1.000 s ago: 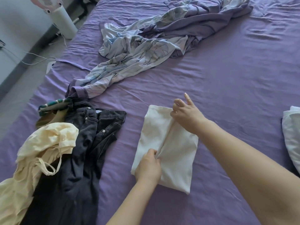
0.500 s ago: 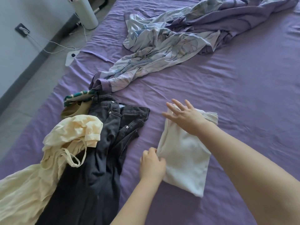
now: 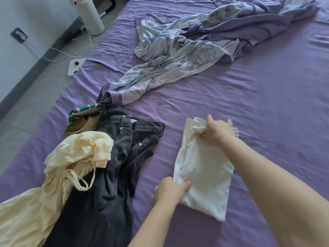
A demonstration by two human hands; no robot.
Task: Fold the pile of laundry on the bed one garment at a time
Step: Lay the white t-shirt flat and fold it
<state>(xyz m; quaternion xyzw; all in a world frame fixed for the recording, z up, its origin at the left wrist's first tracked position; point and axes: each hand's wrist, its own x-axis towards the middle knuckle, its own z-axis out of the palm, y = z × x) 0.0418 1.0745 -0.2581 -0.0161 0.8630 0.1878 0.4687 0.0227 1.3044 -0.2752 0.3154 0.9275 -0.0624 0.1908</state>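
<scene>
A folded white garment (image 3: 203, 168) lies lengthwise on the purple bed sheet (image 3: 267, 107). My right hand (image 3: 218, 131) grips its bunched far end. My left hand (image 3: 170, 190) pinches its near left edge. To the left lies the pile: dark grey jeans (image 3: 114, 175), a pale yellow garment (image 3: 71, 157) with thin straps draped over them, an olive piece (image 3: 80, 126) and a green-striped piece (image 3: 85, 109) at the pile's far end.
A crumpled floral and purple duvet (image 3: 195, 43) stretches across the far part of the bed. Off the bed's left edge are grey floor, a white cylindrical appliance (image 3: 90, 16), a power strip (image 3: 75, 65) and cables to a wall socket (image 3: 17, 34).
My right hand went from flat fingers over the white garment's far end to gripping that end. My left hand stays at the near left edge. The view shifted, so everything sits further right.
</scene>
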